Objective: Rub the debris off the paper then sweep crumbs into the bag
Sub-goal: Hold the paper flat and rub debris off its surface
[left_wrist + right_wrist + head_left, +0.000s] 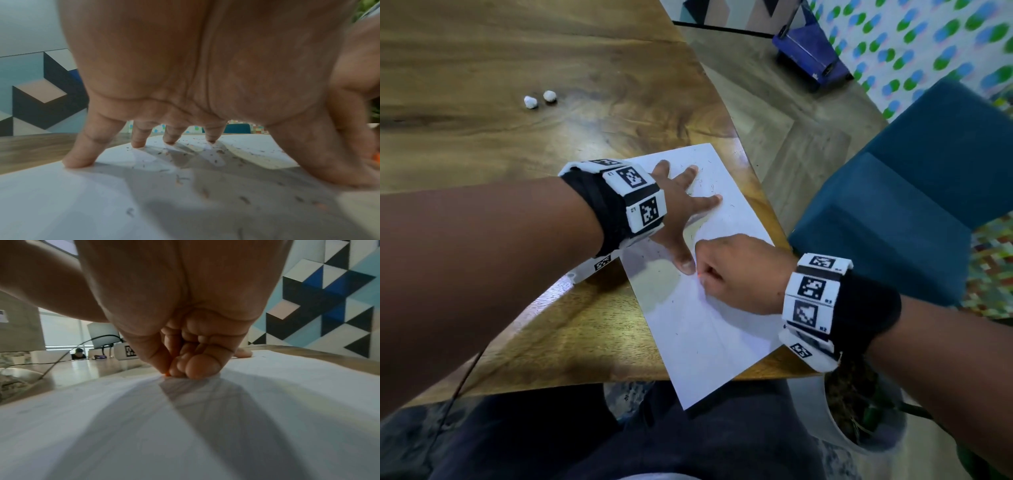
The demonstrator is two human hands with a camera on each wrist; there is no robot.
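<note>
A left hand [677,205] presses splayed fingers on a sheet of paper [709,329] overhanging the table's [482,144] near right corner. The right hand [736,274] pinches a small orange object [167,374], seen clearly only from the right wrist. The left wrist view shows scattered debris [179,178].

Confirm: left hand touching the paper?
Touching. The left wrist view shows the left hand spread, with its fingertips planted on the paper, no gap beneath them; the head view agrees.
</note>
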